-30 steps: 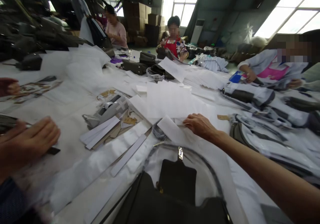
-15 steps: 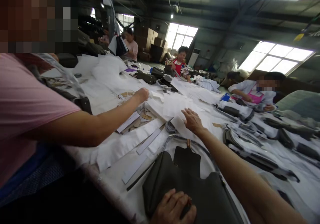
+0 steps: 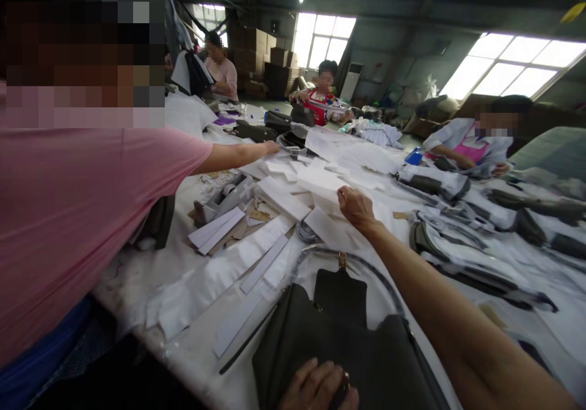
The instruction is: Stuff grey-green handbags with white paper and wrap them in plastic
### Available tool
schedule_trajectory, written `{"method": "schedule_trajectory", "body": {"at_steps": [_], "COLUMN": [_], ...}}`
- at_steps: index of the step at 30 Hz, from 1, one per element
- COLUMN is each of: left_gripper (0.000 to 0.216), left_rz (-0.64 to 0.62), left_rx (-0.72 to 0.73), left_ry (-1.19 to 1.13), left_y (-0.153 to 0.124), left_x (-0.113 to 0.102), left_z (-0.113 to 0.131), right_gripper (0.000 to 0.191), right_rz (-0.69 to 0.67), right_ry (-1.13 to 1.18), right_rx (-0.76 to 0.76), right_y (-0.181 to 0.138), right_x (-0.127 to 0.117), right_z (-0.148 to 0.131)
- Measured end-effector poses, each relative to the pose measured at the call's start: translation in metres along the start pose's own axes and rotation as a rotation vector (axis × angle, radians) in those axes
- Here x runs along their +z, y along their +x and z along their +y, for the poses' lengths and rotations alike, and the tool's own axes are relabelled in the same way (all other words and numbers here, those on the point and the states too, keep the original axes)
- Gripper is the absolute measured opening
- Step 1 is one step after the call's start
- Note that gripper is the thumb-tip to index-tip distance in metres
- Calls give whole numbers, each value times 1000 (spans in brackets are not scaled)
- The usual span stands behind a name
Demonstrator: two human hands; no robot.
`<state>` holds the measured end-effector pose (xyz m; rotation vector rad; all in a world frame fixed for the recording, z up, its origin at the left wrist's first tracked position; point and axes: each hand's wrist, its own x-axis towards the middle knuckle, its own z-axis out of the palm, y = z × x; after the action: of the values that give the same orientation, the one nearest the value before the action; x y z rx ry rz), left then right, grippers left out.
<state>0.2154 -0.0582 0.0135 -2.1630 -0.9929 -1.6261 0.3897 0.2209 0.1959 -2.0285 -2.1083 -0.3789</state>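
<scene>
A dark olive handbag (image 3: 320, 330) lies in front of me at the table's near edge, its flap raised and its wrapped handle (image 3: 375, 266) arching away. My left hand (image 3: 315, 385) is closed on the bag's lower front, by a small metal fitting (image 3: 345, 381). My right hand (image 3: 358, 207) reaches forward over the table, fingers pinched at the edge of a white sheet (image 3: 320, 178) on a loose pile of such sheets. Below that hand lie another white sheet (image 3: 327, 224) and a grey wrapped coil (image 3: 306, 232).
At left, a person in a pink shirt (image 3: 91, 215) stretches an arm (image 3: 242, 154) across the table. White strips (image 3: 263, 263) and cardboard scraps (image 3: 260, 215) lie left of the bag. Wrapped bags (image 3: 458, 263) cover the right side. Several more people sit farther back.
My right hand has gone from spread fingers to a pinch on the white sheet. The person at left has leaned in and reached farther. My left hand stays on the bag.
</scene>
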Motion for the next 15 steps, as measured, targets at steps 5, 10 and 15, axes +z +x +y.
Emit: {"method": "schedule_trajectory", "body": {"at_steps": [5, 10, 15], "left_gripper": [41, 39, 29], "left_rz": [-656, -746, -668], "left_rx": [-10, -16, 37], "left_ry": [-183, -248, -198], "left_y": [40, 43, 36], "left_x": [-57, -59, -57], "left_z": [-4, -2, -3], "right_gripper": [22, 8, 27], "right_rz": [189, -154, -358], "right_ry": [163, 255, 140], "right_rx": [-68, -383, -475], "right_y": [-49, -181, -304], "right_x": [-95, -138, -79], "right_z": [17, -14, -61]}}
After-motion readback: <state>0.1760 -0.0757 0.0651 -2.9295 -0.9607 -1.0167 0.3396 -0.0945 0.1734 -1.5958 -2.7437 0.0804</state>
